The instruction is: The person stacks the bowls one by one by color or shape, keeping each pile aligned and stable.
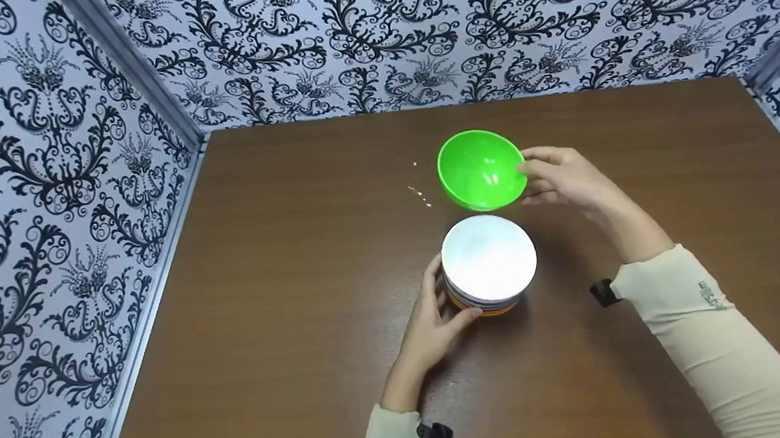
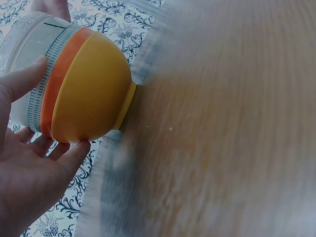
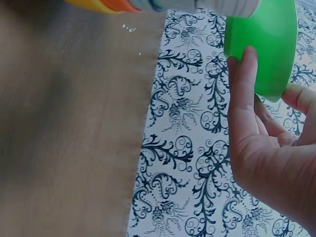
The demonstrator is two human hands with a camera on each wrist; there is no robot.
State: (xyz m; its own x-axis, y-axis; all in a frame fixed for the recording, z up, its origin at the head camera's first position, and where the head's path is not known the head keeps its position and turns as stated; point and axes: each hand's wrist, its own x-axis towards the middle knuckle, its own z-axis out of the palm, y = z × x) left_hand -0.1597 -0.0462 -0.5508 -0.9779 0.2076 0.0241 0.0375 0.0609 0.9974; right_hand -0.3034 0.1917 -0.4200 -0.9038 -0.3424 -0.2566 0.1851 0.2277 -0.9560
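Observation:
A stack of bowls stands on the brown table, with a white bowl [image 1: 489, 258] on top. From the left wrist view, its lowest member is a yellow bowl [image 2: 94, 89], below an orange bowl [image 2: 61, 79] and whitish bowls with a green patterned band. My left hand [image 1: 431, 321] grips the stack's left side, thumb on one side and fingers on the other. Just beyond the stack, my right hand [image 1: 566, 179] holds a bright green bowl [image 1: 477, 169] by its right side, thumb at the rim and fingers along the outside. The green bowl's inside faces the head camera.
Small white marks [image 1: 418, 191] lie on the table [image 1: 294, 255] left of the green bowl. Patterned black-and-white walls [image 1: 416, 33] rise behind the table and along its left and right sides. Each wrist carries a small black device [image 1: 605, 292] near the sleeve.

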